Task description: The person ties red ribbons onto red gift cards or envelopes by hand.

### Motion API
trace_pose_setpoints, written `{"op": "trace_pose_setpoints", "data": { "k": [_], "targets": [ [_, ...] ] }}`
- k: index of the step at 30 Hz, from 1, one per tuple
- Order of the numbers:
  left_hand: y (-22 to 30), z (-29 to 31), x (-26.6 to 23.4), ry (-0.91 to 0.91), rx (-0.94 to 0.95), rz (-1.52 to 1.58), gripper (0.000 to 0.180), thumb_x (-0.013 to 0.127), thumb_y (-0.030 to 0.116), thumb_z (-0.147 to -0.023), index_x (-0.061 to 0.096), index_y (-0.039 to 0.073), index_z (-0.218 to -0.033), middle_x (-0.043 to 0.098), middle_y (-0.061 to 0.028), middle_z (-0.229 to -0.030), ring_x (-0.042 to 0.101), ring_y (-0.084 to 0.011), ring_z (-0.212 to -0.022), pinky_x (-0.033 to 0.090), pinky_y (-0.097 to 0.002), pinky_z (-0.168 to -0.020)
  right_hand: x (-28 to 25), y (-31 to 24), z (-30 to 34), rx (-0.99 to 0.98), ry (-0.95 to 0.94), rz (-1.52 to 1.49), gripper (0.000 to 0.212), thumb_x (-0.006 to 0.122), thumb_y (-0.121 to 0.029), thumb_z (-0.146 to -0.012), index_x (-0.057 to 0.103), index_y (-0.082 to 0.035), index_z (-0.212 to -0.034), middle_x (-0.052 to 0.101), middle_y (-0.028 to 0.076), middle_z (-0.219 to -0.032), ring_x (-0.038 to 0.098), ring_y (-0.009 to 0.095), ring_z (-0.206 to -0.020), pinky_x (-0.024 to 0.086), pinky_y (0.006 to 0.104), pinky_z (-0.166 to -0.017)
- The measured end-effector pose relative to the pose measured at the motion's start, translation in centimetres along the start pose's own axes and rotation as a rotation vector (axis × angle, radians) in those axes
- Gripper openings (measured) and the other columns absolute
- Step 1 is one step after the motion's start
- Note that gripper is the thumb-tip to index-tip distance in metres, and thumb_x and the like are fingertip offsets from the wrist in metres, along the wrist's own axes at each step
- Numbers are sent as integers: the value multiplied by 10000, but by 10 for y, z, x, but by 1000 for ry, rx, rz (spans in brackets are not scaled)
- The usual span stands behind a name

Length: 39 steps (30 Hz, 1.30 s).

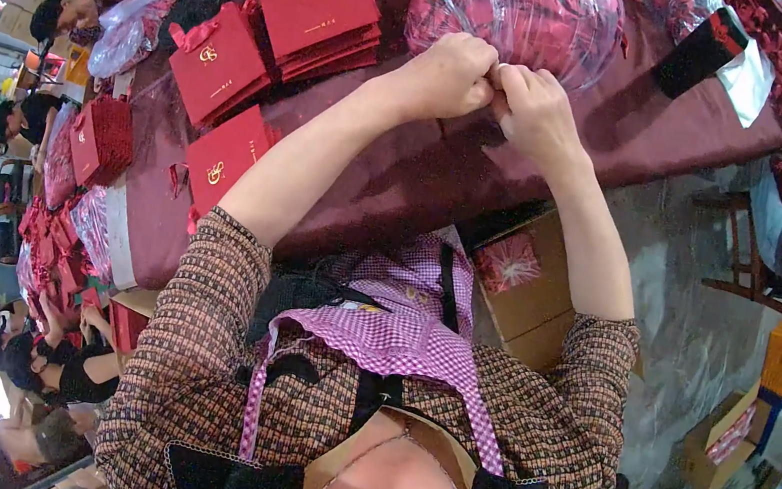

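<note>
head view: the long table (483, 172) under a dark red cloth runs beneath both hands. just beyond the knuckles sits the biggest thing, a clear plastic bag (523, 6) bulging with red goods; it looks soft, crinkly and slippery, bulky rather than heavy, and its film would likely tear if yanked, so the gathered mouth at the near edge seems the best place to take hold. the left hand (451, 76) and right hand (533, 109) meet there, fists touching, fingers curled and pinching what looks like a bit of the film or a tie; the piece itself is too small to tell. to the left of the left hand lie stacks of red paper gift bags (317, 9) with ribbon handles, flat and stiff, light to lift by the handles. below the right forearm an open cardboard box (528, 285) holds something red wrapped in plastic. further bags of red goods sit past the right hand. other people work along the far left.
</note>
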<state>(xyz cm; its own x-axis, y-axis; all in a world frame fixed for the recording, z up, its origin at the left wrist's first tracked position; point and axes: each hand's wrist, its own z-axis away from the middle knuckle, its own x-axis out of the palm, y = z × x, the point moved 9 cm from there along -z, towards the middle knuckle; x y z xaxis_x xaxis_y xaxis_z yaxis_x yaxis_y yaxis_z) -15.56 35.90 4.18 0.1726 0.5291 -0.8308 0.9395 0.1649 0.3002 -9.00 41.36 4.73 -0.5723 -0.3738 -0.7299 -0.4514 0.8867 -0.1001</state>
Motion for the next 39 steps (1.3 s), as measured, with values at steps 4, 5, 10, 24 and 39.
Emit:
{"op": "trace_pose_setpoints", "data": {
  "k": [4, 5, 10, 24, 39],
  "targets": [
    [3, 1, -3, 24, 41, 56, 171, 588, 84, -709, 569, -6, -853, 592, -193, -831, 574, -376, -834, 470, -441, -763, -5, -1, 2, -27, 48, -33, 239, 645, -35, -693, 531, -32, -902, 585, 101, -759, 594, 278, -704, 469, 371, -671],
    [3, 3, -4, 53, 61, 92, 163, 583, 78, -715, 572, -3, -856, 591, -184, -824, 577, -364, -827, 472, -432, -763, -5, 0, 2, -28, 47, -34, 239, 645, -35, -693, 531, -32, -902, 585, 101, -759, 594, 278, -704, 469, 371, -671],
    [1, 8, -4, 98, 56, 120, 149, 585, 76, -739, 571, 12, -873, 588, -152, -830, 574, -334, -825, 471, -408, -772, -9, 9, 6, 21, 120, -163, 183, 640, 3, -721, 519, -39, -852, 590, 123, -747, 595, 303, -690, 488, 394, -656],
    [23, 13, -5, 306, 29, -128, 79, 600, 80, -729, 559, 41, -783, 543, -121, -789, 539, -313, -799, 442, -422, -742, -8, 24, 17, 155, 149, -331, 153, 638, 10, -747, 528, -31, -844, 592, 149, -768, 599, 344, -743, 484, 425, -663],
    [-8, 11, -3, 154, -215, 302, 157, 579, 76, -733, 615, -13, -857, 610, -133, -792, 597, -238, -780, 481, -339, -715, -2, 41, 21, 430, 23, -621, 125, 616, -14, -826, 602, 3, -949, 665, 145, -931, 656, 289, -884, 522, 367, -781]
  ]
}}
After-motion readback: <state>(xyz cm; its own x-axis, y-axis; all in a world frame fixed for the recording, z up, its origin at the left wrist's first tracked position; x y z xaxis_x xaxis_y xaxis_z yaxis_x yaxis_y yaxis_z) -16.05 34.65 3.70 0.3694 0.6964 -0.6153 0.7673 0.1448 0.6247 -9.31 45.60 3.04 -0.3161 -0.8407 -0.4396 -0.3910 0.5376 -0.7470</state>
